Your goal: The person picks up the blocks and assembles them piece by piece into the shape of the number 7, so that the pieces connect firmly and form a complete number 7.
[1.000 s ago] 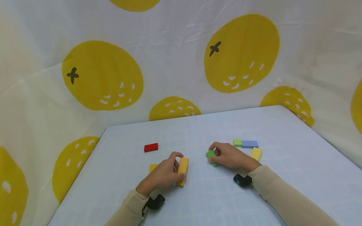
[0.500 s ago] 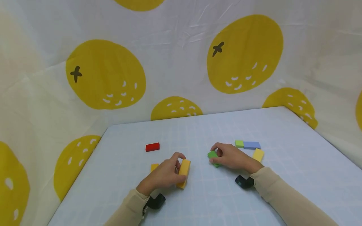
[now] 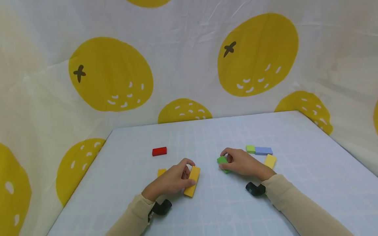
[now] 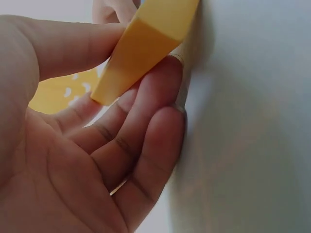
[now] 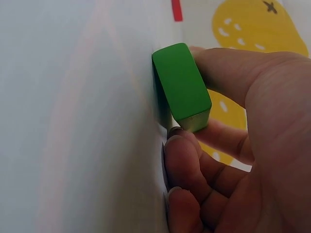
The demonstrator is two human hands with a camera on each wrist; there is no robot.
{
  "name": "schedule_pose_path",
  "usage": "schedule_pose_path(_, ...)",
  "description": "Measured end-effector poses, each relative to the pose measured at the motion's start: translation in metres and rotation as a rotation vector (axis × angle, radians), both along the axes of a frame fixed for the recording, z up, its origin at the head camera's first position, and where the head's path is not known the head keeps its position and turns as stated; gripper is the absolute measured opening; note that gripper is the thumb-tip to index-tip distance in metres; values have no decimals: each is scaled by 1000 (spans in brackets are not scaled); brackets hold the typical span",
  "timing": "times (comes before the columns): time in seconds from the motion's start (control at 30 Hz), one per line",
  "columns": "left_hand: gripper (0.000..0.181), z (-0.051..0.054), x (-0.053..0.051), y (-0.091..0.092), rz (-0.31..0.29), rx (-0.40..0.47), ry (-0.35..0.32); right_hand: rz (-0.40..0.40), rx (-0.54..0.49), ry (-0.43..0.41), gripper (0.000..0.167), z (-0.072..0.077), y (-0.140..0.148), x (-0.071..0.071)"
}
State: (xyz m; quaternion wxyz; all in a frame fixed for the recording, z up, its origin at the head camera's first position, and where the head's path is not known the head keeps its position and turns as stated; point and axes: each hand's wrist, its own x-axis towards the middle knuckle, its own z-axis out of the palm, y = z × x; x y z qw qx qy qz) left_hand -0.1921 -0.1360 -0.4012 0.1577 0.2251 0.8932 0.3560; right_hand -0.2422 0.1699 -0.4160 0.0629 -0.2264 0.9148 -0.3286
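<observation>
My left hand (image 3: 169,179) pinches a long yellow block (image 3: 192,182) between thumb and fingers, near the middle of the table. In the left wrist view this block (image 4: 141,58) stands aslant, thumb on one side and fingertips on the other. To the right, my right hand (image 3: 243,163) holds a green block (image 3: 222,160) by its sides. The right wrist view gives the green block's end (image 5: 182,82) close to the tabletop, with the other fingertips touching the surface. Part of another yellow block (image 3: 161,172) shows behind the left hand, which hides the remainder.
A red block (image 3: 159,151) lies farther back on the left. Beyond the right hand, a light green block (image 3: 250,149) touches a blue block (image 3: 263,150), with a pale yellow block (image 3: 270,161) partly behind the wrist. Fruit-patterned cloth (image 3: 189,75) walls the table (image 3: 224,209).
The left thumb has slid a little up the yellow block, and the block leans slightly more. My right hand keeps the green block nearly still. The head view has shifted slightly.
</observation>
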Motion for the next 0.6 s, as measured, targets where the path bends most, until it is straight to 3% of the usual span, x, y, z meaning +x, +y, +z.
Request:
schedule_pose_path(0.23,45,-1,0,-6,-36,-5,-1,31,-23,19,42,-4,-2,-1)
schedule_pose_path(0.4,43,-2,1,-9,-17,-8,-44,13,-12,-7,42,-6,-3,-1)
schedule_pose_path(0.6,43,-2,-2,-5,-2,-22,-43,-3,-4,0,42,-2,-1,0)
